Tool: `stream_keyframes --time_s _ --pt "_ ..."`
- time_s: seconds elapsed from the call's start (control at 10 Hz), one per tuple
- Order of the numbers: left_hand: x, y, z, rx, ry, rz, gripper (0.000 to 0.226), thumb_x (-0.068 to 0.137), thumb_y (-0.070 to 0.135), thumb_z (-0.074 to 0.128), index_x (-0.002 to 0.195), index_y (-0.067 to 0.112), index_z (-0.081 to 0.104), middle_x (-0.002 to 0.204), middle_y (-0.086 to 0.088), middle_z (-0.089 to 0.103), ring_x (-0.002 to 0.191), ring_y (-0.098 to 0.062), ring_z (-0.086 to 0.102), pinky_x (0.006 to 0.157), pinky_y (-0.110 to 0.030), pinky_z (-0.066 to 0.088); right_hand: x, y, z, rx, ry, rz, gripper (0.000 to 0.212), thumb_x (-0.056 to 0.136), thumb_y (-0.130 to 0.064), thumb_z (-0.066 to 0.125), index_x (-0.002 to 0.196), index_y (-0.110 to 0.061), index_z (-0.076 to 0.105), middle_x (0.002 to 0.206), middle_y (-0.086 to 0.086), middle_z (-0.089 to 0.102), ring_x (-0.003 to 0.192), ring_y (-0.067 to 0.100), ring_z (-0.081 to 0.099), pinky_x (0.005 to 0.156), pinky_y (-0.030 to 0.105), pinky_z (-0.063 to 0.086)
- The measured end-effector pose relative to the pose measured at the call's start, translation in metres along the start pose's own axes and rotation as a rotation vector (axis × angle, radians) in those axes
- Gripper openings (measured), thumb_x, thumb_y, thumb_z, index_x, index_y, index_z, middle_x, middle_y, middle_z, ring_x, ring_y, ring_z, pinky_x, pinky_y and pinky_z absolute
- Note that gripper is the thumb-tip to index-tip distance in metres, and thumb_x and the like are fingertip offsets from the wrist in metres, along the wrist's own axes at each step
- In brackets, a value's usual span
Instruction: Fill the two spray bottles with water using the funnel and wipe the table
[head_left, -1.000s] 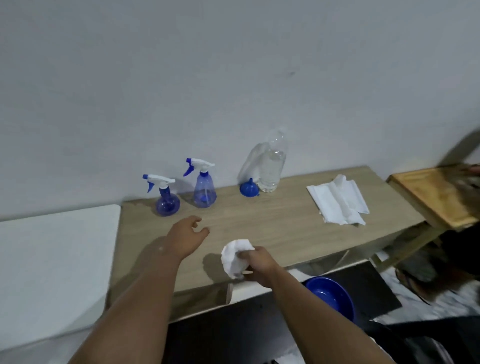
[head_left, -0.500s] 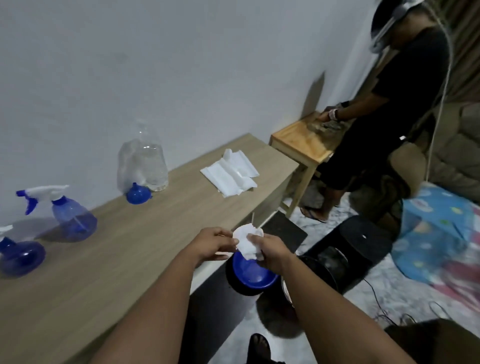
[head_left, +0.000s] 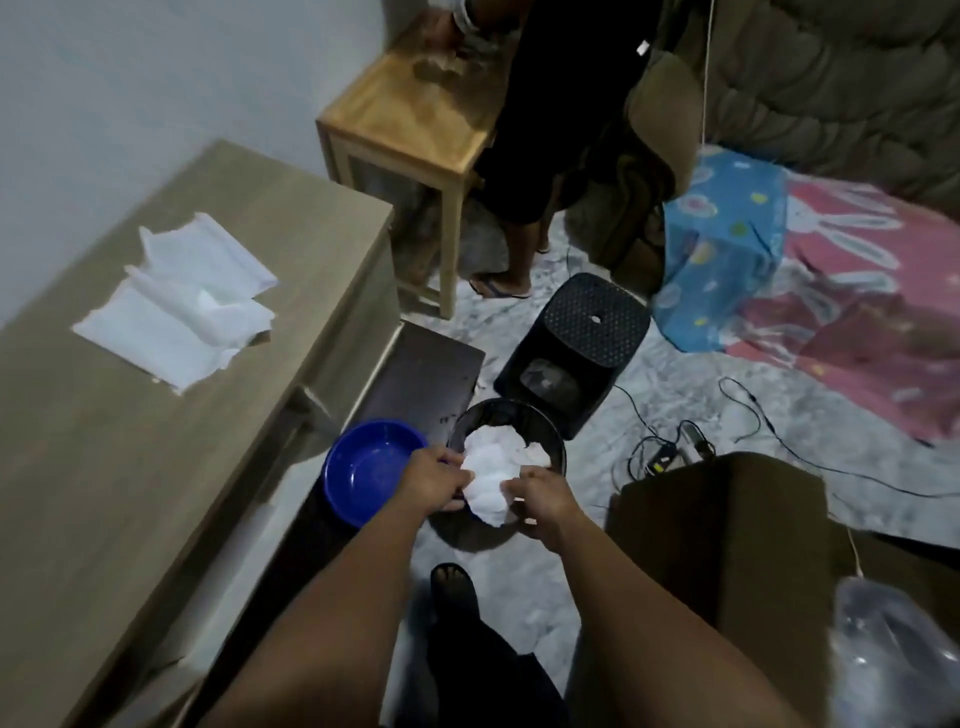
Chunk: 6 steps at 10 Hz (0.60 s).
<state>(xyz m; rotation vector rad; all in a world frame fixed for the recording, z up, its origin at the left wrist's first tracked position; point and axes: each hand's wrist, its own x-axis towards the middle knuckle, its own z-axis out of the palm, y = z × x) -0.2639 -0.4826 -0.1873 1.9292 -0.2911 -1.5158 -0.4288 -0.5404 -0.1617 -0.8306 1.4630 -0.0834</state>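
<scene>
Both hands, left hand (head_left: 434, 480) and right hand (head_left: 540, 496), pinching the crumpled wipe (head_left: 493, 475) right over the black bin (head_left: 558, 457), probably to drop it in. Blue bowl (head_left: 371, 467) just left of bin. Looks like wiping's done.

No text, label, brand, number or sign can be read anywhere here. The pink and blue sheet (head_left: 810, 260) on the floor carries only a printed picture (a white rabbit and small coloured shapes), no lettering. The white paper towels (head_left: 176, 312) on the tabletop (head_left: 104, 493) are blank, and so is the crumpled tissue (head_left: 493, 473). The blue bowl (head_left: 363, 467) and the black stool (head_left: 582, 332) show no marking, as far as the blur allows.
</scene>
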Motion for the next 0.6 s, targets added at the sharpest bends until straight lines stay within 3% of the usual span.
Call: stream_keyframes --time_s 0.1,0.2,0.3,0.4,0.5,0.6 --pt "0.043 0.015 0.034 -0.033 -0.049 -0.025 0.022 0.088 0.001 0.072 0.108 0.006 0.066 0.114 -0.022 0.069 0.101 -0.035 0.070 0.074 -0.045 0.064 0.035 -0.012 -0.022 0.085 0.067 0.075 0.019 0.093 0.009 0.060 0.084 -0.008 0.063 0.074 0.010 0.060 0.055 0.018 0.056 0.055 0.028 0.049" --pt "0.074 0.027 0.059 -0.004 -0.106 -0.048 0.036 0.088 0.007 0.074 0.122 0.011 0.064 0.118 -0.012 0.068 0.104 -0.029 0.068 0.088 -0.050 0.060 0.071 -0.025 -0.037 0.127 0.137 0.116 0.015 0.095 0.004 0.061 0.089 -0.009 0.064 0.076 0.011 0.057 0.062 0.021 0.053 0.060 0.033 0.048" --pt "0.094 0.032 0.075 0.077 -0.111 -0.020 0.062 0.089 0.015 0.076 0.144 0.009 0.051 0.137 -0.009 0.059 0.115 -0.024 0.061 0.101 -0.045 0.054 0.106 -0.030 -0.045 0.180 0.229 0.105 0.018 0.096 0.001 0.063 0.113 -0.005 0.067 0.090 0.015 0.064 0.070 0.025 0.059 0.061 0.033 0.050" --pt "0.108 0.039 0.082 0.176 -0.115 -0.002 0.070 0.088 0.027 0.076 0.150 0.014 0.045 0.154 -0.005 0.046 0.134 -0.025 0.052 0.111 -0.043 0.046 0.138 -0.029 -0.045 0.204 0.300 0.077 0.048 0.088 -0.009 0.071 0.135 -0.004 0.062 0.123 0.021 0.069 0.096 0.033 0.068 0.076 0.040 0.060" --pt "0.119 0.042 0.082 0.245 -0.126 0.018 0.066 0.091 0.027 0.073 0.150 0.013 0.046 0.154 -0.006 0.047 0.135 -0.025 0.051 0.109 -0.030 0.042 0.157 -0.023 -0.043 0.158 0.319 0.069 0.059 0.090 -0.012 0.067 0.147 -0.005 0.053 0.137 0.020 0.065 0.122 0.036 0.064 0.098 0.041 0.054" --pt "0.114 0.045 0.072 0.282 -0.107 0.060 0.060 0.092 0.022 0.071 0.147 0.010 0.049 0.152 -0.006 0.049 0.135 -0.023 0.051 0.105 -0.026 0.040 0.149 -0.022 -0.034 0.130 0.298 0.047 0.056 0.094 -0.007 0.066 0.148 -0.002 0.051 0.136 0.021 0.064 0.121 0.037 0.064 0.105 0.046 0.054"
